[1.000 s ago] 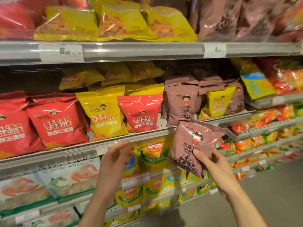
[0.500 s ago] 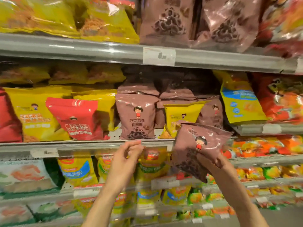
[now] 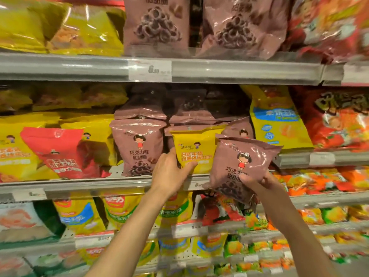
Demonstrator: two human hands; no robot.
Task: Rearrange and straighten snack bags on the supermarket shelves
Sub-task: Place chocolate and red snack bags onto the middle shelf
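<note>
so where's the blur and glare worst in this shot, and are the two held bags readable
Head view: motion blur smears the edges, worst on the red bags at top right and the lower shelves; glare streaks the yellow bags at top left. The centre is sharper: print on the yellow bag in the left hand is soft; the brown bag in the right hand is clearer.

A mauve-brown plastic snack bag (image 3: 242, 166), printed with a red-dressed cartoon girl and dark rings, is seen beside a yellow, red-lettered plastic snack bag (image 3: 196, 150).
</note>
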